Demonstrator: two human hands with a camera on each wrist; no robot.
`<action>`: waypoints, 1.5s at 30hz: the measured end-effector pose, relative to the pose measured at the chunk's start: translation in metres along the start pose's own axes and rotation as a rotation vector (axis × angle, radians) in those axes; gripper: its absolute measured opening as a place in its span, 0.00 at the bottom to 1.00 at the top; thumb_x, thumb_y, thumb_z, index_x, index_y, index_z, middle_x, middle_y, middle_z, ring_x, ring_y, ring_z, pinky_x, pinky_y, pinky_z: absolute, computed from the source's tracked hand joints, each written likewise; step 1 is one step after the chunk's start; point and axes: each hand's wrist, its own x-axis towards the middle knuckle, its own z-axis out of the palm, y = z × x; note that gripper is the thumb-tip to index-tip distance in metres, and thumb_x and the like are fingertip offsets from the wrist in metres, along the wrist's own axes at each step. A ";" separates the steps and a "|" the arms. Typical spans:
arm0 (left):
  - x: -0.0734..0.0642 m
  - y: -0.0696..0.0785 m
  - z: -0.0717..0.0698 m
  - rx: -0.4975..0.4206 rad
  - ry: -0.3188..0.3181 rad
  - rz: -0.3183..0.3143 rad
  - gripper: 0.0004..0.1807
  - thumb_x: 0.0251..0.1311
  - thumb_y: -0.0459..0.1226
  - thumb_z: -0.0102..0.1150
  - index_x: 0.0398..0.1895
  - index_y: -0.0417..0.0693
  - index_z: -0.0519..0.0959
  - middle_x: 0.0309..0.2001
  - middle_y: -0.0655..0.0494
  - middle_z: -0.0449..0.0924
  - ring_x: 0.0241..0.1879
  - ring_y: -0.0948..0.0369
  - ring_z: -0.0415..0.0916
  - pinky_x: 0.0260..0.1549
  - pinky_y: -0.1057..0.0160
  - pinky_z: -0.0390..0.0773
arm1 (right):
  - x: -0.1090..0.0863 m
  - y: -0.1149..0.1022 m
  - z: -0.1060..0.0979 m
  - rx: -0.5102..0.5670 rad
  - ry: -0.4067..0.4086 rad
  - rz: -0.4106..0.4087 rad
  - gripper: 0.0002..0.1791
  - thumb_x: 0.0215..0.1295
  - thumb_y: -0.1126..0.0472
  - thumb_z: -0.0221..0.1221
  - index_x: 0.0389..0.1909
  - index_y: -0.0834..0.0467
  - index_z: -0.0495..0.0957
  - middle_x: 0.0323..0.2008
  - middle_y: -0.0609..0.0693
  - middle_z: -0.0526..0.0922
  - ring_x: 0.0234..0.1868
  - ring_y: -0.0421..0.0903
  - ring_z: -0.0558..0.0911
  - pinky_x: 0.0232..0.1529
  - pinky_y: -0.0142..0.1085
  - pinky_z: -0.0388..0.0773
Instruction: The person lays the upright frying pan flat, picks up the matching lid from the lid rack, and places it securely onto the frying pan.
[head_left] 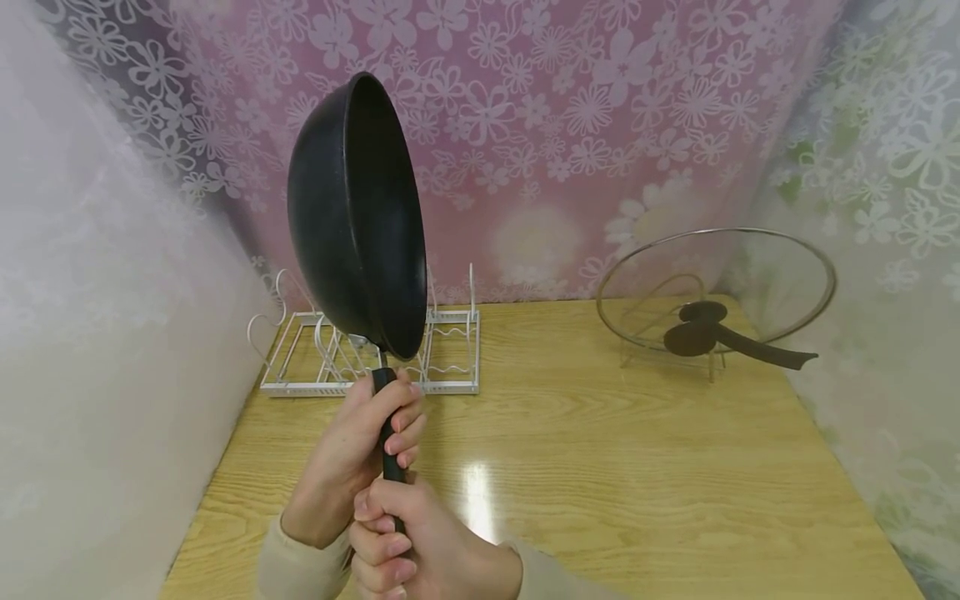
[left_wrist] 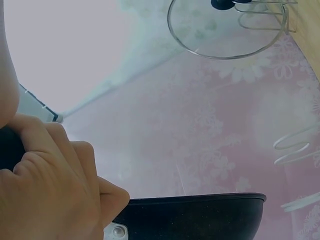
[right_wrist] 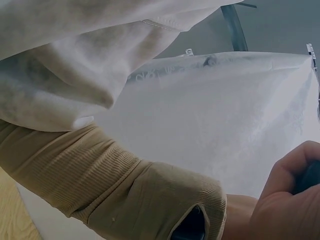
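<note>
Both hands hold a black deep frying pan [head_left: 322, 208] up on edge, its open side facing right in the head view. My left hand [head_left: 348, 450] wraps the upper part of the black handle [head_left: 393, 467], just below the metal joint. Lower down, my right hand [head_left: 427, 533] grips the end of the same handle. The pan overlaps a white wire rack [head_left: 457, 387] behind it. In the left wrist view, the pan's rim and dark side [left_wrist: 195, 220] extend beyond the knuckles of the left hand [left_wrist: 55, 185].
At the right, a glass lid with a metal rim [head_left: 828, 292] and a dark knob with a curved grip [head_left: 765, 348] leans on a small wire stand [head_left: 712, 368]. Floral curtains [head_left: 525, 150] enclose the wood-grain table [head_left: 615, 483]. A beige sleeve [right_wrist: 145, 195] crosses the right wrist view.
</note>
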 end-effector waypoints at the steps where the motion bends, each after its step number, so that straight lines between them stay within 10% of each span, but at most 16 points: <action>1: 0.000 0.000 0.000 0.002 -0.001 -0.001 0.09 0.68 0.29 0.43 0.32 0.47 0.57 0.16 0.63 0.60 0.10 0.70 0.61 0.11 0.73 0.69 | 0.000 0.000 0.000 0.000 0.002 -0.006 0.17 0.59 0.62 0.42 0.12 0.48 0.54 0.06 0.36 0.59 0.06 0.33 0.56 0.12 0.28 0.49; 45: 0.017 -0.014 0.013 -0.171 -0.103 -0.067 0.11 0.67 0.27 0.35 0.28 0.50 0.59 0.15 0.65 0.59 0.09 0.73 0.61 0.09 0.76 0.65 | -0.012 0.004 -0.014 -0.050 0.113 -0.191 0.16 0.59 0.66 0.43 0.14 0.51 0.58 0.07 0.38 0.58 0.06 0.35 0.57 0.10 0.30 0.54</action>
